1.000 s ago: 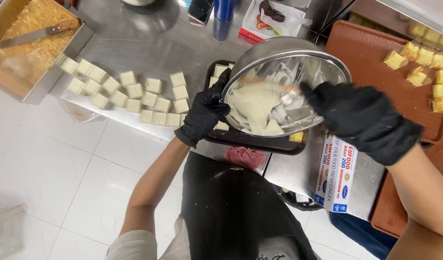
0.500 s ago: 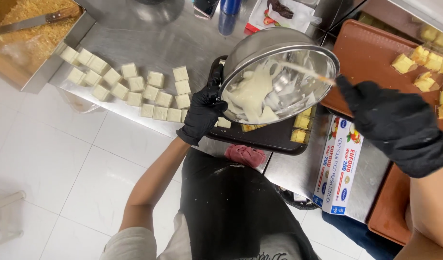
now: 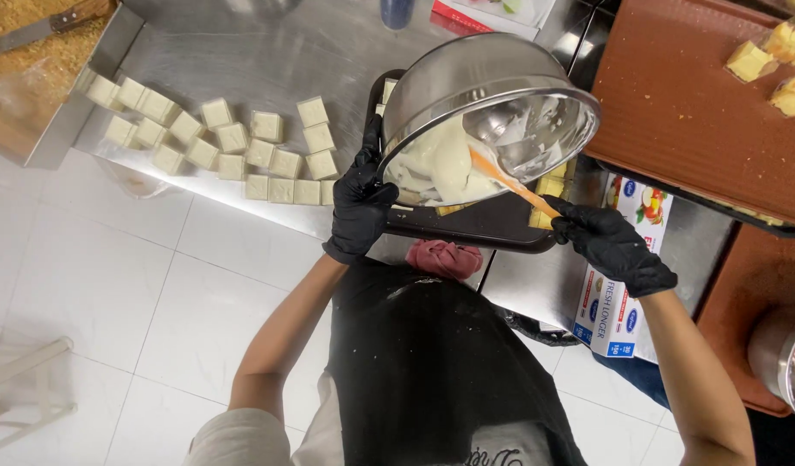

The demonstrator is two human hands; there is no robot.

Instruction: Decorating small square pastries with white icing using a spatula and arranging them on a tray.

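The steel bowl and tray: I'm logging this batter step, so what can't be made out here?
Head view:
- Black tray: its contents mostly hidden under the tilted steel bowl.
- Orange spatula: handle end hidden in the right hand.
- Left hand: fingertips hidden behind the bowl rim.
- Brown board: cut off by the top edge.

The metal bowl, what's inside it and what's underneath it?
Inside the metal bowl: pale batter and an orange spatula. Beneath: a dark tray with yellow cubes showing at the edge; the rest is covered.

Pale cubes (image 3: 242, 147) on steel counter (image 3: 268, 60)
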